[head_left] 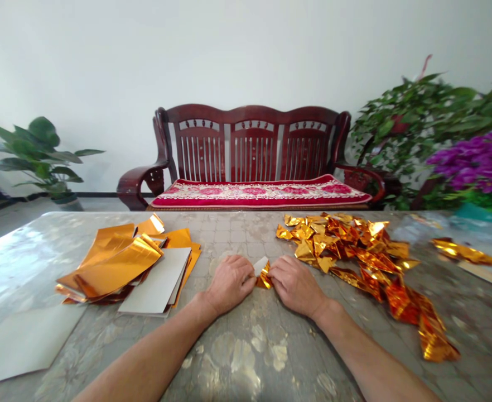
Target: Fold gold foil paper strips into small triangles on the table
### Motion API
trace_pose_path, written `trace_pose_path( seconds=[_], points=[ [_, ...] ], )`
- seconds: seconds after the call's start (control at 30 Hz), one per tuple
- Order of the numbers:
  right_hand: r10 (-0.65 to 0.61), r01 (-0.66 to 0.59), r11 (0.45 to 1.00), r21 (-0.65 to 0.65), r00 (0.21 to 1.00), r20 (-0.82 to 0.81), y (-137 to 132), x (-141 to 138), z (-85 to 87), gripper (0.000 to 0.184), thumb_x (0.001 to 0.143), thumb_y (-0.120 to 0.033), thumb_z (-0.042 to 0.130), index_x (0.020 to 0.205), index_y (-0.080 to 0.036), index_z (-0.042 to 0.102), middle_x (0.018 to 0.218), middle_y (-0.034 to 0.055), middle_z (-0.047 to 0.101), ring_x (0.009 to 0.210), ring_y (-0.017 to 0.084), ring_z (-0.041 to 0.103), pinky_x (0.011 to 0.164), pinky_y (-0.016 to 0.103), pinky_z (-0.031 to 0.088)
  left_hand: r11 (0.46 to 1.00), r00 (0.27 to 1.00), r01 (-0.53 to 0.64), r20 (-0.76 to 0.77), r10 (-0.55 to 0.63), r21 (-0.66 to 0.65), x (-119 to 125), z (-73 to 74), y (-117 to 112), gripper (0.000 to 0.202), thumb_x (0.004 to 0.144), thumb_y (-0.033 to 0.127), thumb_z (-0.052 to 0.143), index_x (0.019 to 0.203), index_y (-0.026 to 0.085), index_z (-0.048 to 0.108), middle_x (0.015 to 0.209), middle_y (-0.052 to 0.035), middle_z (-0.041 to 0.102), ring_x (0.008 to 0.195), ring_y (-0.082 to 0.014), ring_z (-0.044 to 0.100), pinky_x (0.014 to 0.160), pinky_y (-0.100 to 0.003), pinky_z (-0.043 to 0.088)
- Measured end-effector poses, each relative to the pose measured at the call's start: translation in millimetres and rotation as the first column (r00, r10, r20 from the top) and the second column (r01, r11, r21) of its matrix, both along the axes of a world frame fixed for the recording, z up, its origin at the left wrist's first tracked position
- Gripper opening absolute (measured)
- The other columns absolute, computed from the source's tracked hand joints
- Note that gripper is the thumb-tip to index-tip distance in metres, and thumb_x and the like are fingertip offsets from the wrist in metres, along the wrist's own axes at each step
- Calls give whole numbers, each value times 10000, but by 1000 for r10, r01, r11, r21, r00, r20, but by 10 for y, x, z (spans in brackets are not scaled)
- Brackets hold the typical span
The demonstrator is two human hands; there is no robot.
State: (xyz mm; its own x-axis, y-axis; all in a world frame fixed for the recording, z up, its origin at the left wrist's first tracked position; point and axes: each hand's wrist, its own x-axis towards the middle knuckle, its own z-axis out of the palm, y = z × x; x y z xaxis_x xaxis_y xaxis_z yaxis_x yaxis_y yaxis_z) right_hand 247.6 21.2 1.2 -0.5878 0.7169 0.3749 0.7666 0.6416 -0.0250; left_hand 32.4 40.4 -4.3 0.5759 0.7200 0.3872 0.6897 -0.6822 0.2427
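Both your hands, the left hand (229,283) and the right hand (295,286), pinch a small folded gold foil piece (264,277) tight, near a big gold foil pile (346,251).

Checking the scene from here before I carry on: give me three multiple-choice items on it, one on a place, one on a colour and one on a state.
1. Where does the heap of folded gold foil lie relative to the right hand?
A. To its right
B. To its left
C. Under it

2. What colour is the seat cushion on the wooden bench?
A. Blue
B. Green
C. Mainly red

3. What state is the small gold foil piece in?
A. Lying untouched
B. Held between both hands
C. Flat and unfolded

1: A, the heap spreads across the table on that side.
2: C, red shows along the cushion.
3: B, the left hand and right hand close on it.
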Motion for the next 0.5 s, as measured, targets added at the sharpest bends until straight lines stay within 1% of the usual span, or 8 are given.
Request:
trace_pose_path(
  seconds=[0.13,0.23,0.33,0.37,0.43,0.5],
  points=[
    [-20,19,999,29,999,37,-30,-42,33,155,924,-169,523,798,-185,611,844,55,603,847,202,484,761,339,364,998,998,-61,1,61,7,4,15,-9,132,865,192,555,790,194,664,862,-22,681,918,-182,581,876,-336,399],
    [-7,7,999,34,1000,21,-36,-62,46,154,927,-195,543,788,-189,608,869,57,611,890,208,492,793,340,367,997,997,-79,-2,79,16,0,42,-24,113,851,184,571,775,197,653,889,-14,679,927,-181,576,865,-337,399],
    [4,-4,1000,10,1000,-3,-31,-64,32,139,930,-196,547,809,-189,615,874,58,615,892,206,506,803,335,375,994,994,-110,15,110,21,-3,54,-40,31,822,213,635,835,210,663,975,-15,667,963,-194,565,871,-345,402],
    [8,-8,1000,-5,1000,-12,-28,-61,23,131,934,-192,540,830,-187,620,873,57,614,880,202,513,800,333,379,992,992,-120,26,120,25,-2,49,-44,65,814,227,657,877,216,667,1014,-18,659,979,-199,559,874,-346,407],
    [15,-16,999,-36,999,-35,-24,-56,1,126,948,-191,521,884,-185,629,886,57,613,876,197,526,806,330,389,994,994,-108,35,107,32,4,24,-48,111,824,242,665,933,225,669,1076,-23,637,1001,-200,549,869,-333,420],
    [14,-18,998,-58,998,-68,-22,-54,-18,132,961,-202,508,922,-189,633,908,59,609,899,199,535,818,330,401,998,998,-59,8,58,28,14,-15,-49,69,878,224,610,912,221,670,1069,-25,630,977,-181,554,841,-302,435]
  ],
)
